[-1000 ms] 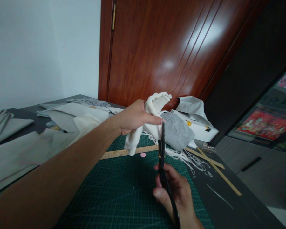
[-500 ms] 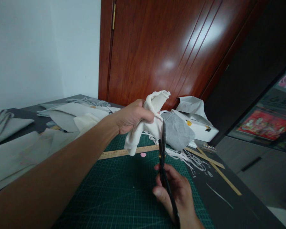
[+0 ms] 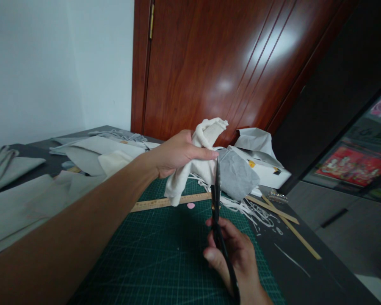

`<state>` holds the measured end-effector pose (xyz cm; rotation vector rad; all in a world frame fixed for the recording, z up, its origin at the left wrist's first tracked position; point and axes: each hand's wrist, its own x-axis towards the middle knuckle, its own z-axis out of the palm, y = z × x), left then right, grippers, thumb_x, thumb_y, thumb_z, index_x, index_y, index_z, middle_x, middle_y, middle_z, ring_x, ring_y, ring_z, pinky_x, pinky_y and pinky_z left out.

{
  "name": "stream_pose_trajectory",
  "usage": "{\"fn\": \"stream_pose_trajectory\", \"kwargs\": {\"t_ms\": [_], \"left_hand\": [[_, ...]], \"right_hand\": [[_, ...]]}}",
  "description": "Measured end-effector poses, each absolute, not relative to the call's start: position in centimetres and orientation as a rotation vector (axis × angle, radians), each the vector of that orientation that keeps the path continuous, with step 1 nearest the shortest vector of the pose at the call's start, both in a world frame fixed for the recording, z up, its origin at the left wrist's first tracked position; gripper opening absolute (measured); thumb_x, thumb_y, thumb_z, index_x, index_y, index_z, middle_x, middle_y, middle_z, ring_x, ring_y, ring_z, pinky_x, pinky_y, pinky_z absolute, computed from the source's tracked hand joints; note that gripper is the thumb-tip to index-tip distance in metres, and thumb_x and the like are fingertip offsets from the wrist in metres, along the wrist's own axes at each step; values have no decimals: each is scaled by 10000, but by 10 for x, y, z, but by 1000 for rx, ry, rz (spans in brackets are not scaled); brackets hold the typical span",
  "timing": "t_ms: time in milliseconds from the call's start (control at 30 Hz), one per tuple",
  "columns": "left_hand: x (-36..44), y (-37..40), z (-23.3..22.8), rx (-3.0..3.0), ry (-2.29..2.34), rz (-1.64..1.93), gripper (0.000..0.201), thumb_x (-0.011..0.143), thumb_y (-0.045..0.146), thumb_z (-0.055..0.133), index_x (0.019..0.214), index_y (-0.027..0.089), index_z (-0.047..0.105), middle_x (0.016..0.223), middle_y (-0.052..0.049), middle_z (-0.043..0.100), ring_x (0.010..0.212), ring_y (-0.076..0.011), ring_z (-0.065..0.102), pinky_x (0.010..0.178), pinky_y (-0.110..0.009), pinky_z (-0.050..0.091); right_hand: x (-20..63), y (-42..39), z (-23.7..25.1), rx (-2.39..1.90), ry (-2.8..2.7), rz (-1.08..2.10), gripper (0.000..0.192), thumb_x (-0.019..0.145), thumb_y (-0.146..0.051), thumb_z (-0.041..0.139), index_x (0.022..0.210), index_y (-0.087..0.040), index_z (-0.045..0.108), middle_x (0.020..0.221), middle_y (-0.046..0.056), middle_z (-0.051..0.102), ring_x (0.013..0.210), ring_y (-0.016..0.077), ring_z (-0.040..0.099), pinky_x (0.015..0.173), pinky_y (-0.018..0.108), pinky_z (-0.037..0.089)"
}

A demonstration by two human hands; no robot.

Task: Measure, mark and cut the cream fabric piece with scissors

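Note:
A bunched piece of white fabric (image 3: 179,182) hangs from my left hand (image 3: 180,153), whose fingers are closed on it above the mat. The left thumb lies stretched along the cloth, its tip close to the scissor blades. My right hand (image 3: 236,254) grips black scissors (image 3: 216,203), pointed upward and away from me. Their blades stand at the right edge of the fabric and look nearly closed. Whether cloth lies between them I cannot tell. Below is a green cutting mat (image 3: 165,254) with a small pink piece (image 3: 191,206) on it.
A wooden ruler (image 3: 155,204) crosses the mat. Folded fabrics (image 3: 85,154) cover the left side. At right are white cords (image 3: 241,207), a grey cloth pouch (image 3: 238,173), a white box (image 3: 273,173) and crossed wooden strips (image 3: 292,224). A wooden door (image 3: 209,63) stands behind.
My left thumb has stretched out to the right along the fabric, toward the scissor tips. The fabric has shifted slightly. The right hand and scissors have hardly moved.

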<state>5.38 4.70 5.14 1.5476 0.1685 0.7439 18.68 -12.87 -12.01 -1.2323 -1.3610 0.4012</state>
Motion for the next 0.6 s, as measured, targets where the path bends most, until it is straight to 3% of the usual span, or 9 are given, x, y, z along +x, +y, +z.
{"fn": "stream_pose_trajectory", "kwargs": {"t_ms": [233,600], "left_hand": [[53,47,50,1596,141,761,193,752,116,838,874,124,689,809,-4,688,744,-117,645,719,-228,510],[53,49,51,1571,145,748,208,735,135,860,864,129,696,800,-15,711,741,-143,670,729,-271,539]], "right_hand": [[186,-130,-117,-1220,-1389,393,413,851,-507,801,1155,-250,693,648,-57,576,492,116,466,464,244,336],[184,-130,-110,-1176,-1428,381,360,855,-474,803,1130,-270,694,631,-72,542,480,100,435,445,217,321]]}}
